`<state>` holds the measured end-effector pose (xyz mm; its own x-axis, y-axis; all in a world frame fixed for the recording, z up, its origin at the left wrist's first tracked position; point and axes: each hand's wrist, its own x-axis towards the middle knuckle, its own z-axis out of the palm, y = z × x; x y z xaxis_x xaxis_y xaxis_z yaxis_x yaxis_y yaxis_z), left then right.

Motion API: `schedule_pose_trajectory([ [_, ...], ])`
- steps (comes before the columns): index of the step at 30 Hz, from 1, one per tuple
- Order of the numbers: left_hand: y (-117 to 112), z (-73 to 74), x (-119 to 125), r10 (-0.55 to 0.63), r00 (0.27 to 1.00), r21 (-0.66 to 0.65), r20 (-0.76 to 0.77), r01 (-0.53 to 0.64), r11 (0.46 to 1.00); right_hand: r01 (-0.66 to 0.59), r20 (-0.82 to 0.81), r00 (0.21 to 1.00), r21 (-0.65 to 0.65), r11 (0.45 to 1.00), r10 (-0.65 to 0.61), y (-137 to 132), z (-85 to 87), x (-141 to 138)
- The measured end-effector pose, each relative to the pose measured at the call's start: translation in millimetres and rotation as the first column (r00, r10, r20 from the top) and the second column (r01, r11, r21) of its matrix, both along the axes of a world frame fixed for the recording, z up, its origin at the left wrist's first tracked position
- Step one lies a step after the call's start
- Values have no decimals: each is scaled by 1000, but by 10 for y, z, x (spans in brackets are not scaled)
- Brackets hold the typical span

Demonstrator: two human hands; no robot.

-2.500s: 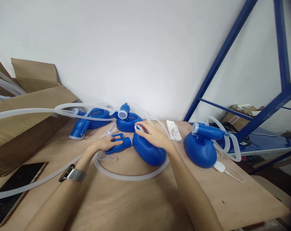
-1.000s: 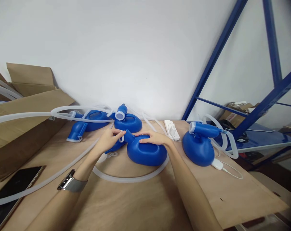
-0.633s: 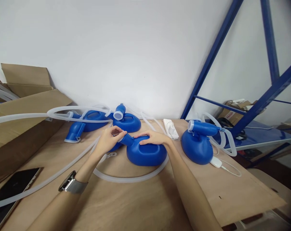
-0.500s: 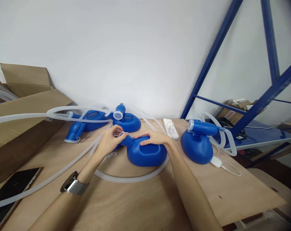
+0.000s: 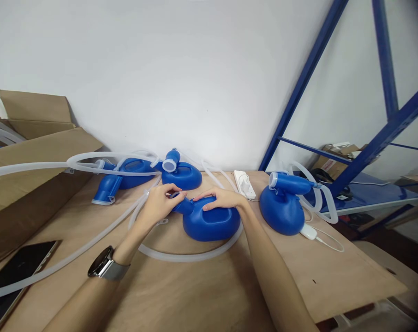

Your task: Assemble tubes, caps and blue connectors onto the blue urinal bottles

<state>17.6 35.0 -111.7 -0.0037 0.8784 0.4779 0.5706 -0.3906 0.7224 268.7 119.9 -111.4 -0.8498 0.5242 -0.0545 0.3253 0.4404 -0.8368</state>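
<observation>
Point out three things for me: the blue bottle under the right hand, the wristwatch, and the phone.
Blue bottle (image 5: 211, 230): head view, near side of its body.
Wristwatch (image 5: 102, 262): head view, its dark face.
Phone (image 5: 25, 262): head view, its dark screen.

Bright light casts soft shadows on the table (image 5: 198, 295); edges look stretched.

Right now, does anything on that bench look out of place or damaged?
Only the phone at the left: a pale tube runs across its screen, which looks stray. I see no spill or damage, though the left hand hides the mouth of the front blue bottle.
</observation>
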Motion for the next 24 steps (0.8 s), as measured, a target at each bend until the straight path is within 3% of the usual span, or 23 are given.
schedule_pose_trajectory([
  [9,4,-85,74,-40,998,-67,57,44,997,-2,-13,1000,8,1000,2,-11,1,5],
  [15,-48,-122,154,-211,975,-104,74,218,971,-56,-8,998,-7,998,56,-35,38,-15],
  [18,-55,-151,138,-240,969,-125,53,245,961,-59,-5,998,2,998,59,-27,42,-18],
  [24,-54,-181,70,-364,931,-72,-5,363,929,-77,27,997,9,997,77,-14,37,-24],
])
